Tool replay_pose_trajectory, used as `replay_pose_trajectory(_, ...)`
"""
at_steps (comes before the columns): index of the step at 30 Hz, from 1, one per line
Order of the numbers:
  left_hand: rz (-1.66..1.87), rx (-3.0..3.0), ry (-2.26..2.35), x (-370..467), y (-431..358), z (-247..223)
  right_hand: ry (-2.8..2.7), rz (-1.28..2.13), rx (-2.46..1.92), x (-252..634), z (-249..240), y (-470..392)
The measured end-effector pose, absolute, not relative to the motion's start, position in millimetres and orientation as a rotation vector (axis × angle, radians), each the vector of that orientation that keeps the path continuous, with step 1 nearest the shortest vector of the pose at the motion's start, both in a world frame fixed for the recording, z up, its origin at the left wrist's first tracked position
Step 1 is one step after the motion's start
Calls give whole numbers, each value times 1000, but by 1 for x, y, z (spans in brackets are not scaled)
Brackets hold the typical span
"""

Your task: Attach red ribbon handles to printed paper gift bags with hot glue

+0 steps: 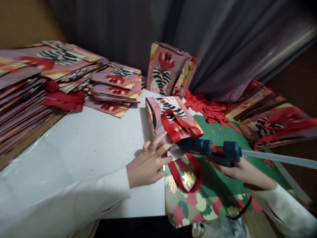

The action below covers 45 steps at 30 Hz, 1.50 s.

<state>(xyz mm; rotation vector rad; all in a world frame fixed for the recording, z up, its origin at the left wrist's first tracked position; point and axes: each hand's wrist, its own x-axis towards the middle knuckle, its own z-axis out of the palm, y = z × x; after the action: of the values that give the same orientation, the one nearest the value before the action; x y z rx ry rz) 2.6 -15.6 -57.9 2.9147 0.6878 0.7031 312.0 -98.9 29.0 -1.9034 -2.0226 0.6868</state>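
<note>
While the right hand (235, 170) curls around a blue glue gun (195, 146), the left hand (150, 162), fingers spread, touches the pink bag (170, 115) lying on the table (104, 148).

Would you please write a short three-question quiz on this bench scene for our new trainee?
1. Multiple choice: which hand grips the blue glue gun? A) left B) right
2. True or false: the left hand rests on the stack of bags at the far left.
3. Short answer: what sticks out of the gun's rear end?

Key:
1. B, the right hand.
2. False; it is at the near end of the pink bag, by the gun's nozzle.
3. A long, pale glue stick.
</note>
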Motion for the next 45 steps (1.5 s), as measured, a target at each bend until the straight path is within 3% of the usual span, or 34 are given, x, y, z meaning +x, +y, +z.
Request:
replay_pose_trajectory(3, 669, 2949, 710, 0, -16, -55, -2003, 954, -1688, 311, 17, -86)
replay_pose_trajectory(9, 721, 3006, 693, -2, -13, -55, -2130, 980, -1374, 310, 1, -64)
replay_pose_trajectory(21, 567, 3053, 633, -10, -12, -56, -2131, 1269, -1325, 307, -9, -42)
replay_pose_trajectory(45, 559, 3065, 641, -6, -12, -52, -2113, 1182, -1386, 312, 15, -57)
